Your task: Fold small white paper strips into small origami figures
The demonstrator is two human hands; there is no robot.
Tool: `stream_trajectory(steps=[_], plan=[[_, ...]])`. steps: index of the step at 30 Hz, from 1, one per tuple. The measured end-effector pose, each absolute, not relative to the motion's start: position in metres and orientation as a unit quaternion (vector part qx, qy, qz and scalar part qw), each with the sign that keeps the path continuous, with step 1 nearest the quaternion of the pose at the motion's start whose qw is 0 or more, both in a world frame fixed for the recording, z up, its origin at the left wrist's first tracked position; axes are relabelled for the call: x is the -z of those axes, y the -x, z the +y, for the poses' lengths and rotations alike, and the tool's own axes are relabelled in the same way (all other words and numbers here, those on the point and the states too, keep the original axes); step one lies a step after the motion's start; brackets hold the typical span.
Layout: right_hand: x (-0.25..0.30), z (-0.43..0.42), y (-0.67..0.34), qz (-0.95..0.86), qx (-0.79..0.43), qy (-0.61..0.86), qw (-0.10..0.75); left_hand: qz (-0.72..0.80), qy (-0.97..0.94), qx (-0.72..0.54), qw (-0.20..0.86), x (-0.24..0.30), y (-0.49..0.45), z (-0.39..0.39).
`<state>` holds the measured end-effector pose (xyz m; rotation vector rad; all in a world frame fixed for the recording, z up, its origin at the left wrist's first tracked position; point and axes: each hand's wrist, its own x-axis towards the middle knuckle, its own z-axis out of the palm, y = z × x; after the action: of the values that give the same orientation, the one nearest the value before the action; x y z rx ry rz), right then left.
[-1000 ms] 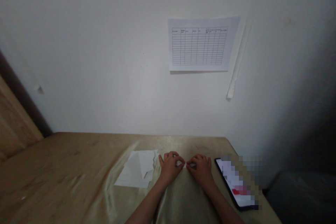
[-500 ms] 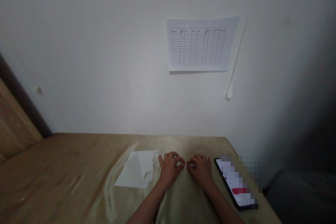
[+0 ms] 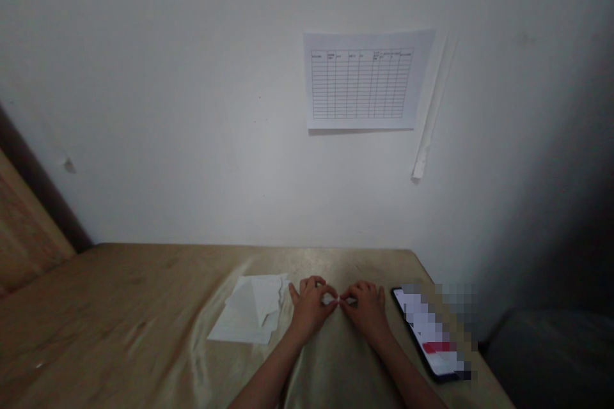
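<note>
My left hand (image 3: 309, 308) and my right hand (image 3: 367, 310) rest side by side on the tan table (image 3: 119, 307), fingers curled in. Between their fingertips they pinch a small white piece of paper (image 3: 336, 300), mostly hidden by the fingers. Just left of my left hand lies a pile of white paper sheets (image 3: 249, 316) with torn, folded edges.
A phone (image 3: 432, 335) with a lit screen lies to the right of my right hand, near the table's right edge. A printed grid sheet (image 3: 364, 80) hangs on the white wall above. A wooden board (image 3: 23, 230) leans at the far left.
</note>
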<state>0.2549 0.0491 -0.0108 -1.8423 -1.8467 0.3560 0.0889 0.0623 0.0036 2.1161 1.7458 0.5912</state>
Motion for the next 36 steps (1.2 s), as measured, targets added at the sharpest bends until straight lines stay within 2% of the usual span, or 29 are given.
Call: stream_trajectory(steps=[20,36], plan=[[0.014,0.055,-0.268,-0.691,-0.185,0.665,0.215,0.601,-0.759,-0.151,0.200,-0.011,-0.075,0.063],[0.013,0.046,-0.264,-0.702,-0.144,0.647,0.262,0.607,-0.746,-0.227,0.153,-0.003,-0.083,0.056]])
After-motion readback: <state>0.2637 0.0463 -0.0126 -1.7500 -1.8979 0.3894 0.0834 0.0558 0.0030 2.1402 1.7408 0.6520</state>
